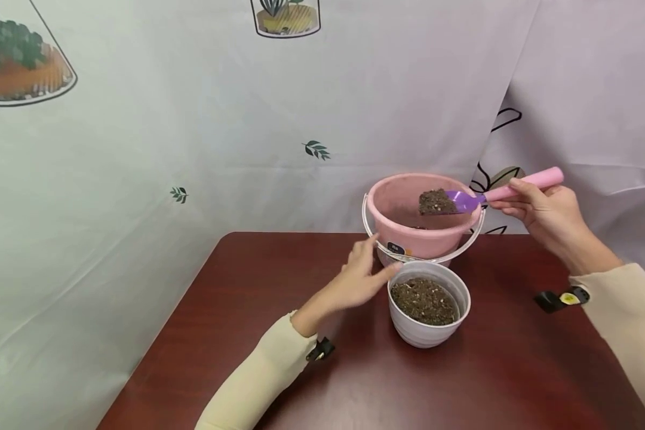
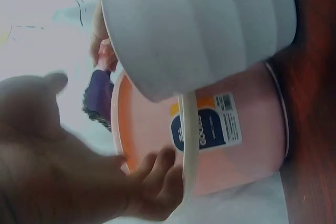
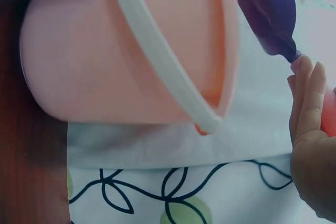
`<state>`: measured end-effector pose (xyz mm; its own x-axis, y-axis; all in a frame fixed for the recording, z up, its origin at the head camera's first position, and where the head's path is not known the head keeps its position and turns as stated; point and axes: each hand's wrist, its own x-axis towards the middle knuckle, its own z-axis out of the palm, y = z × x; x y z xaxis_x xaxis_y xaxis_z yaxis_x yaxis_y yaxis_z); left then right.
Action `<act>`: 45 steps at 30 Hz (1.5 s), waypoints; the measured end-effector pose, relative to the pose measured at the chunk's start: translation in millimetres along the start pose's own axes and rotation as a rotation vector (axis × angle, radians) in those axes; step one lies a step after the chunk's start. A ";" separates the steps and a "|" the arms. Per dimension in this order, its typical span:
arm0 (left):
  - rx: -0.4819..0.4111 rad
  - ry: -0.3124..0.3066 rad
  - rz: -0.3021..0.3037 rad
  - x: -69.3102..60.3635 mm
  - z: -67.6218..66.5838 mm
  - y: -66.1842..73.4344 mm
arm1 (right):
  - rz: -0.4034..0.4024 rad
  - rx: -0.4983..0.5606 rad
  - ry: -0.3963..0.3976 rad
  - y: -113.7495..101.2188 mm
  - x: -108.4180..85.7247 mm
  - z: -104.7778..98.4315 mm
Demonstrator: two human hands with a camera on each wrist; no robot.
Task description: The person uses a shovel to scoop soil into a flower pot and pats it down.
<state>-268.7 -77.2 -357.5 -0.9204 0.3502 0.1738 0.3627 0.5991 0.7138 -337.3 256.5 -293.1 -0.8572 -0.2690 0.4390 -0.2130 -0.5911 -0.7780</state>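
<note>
While your right hand [image 1: 553, 212] grips one trowel [image 1: 464, 202] bearing soil [image 1: 435, 202], your left hand [image 1: 355, 280], fingers loosely spread, holds nothing. Left of the right hand: one pink bucket [image 1: 435, 243]. Right of the left hand: one pale pot [image 1: 424, 334] on the tabletop [image 1: 247, 298], partly blocking the bucket.

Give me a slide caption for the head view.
Right hand holding a pink-handled purple trowel of dark soil over a round pink bucket.
</note>
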 end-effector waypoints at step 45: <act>0.259 -0.328 0.128 -10.4 13.9 -3.0 | 0.026 -0.948 -0.068 -5.2 -82.8 3.1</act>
<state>-258.2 -72.7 -370.8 -0.7858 0.6184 -0.0049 0.5339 0.6824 0.4993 -263.8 279.5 -324.1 -0.8445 -0.3345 0.4182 -0.5112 0.2711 -0.8156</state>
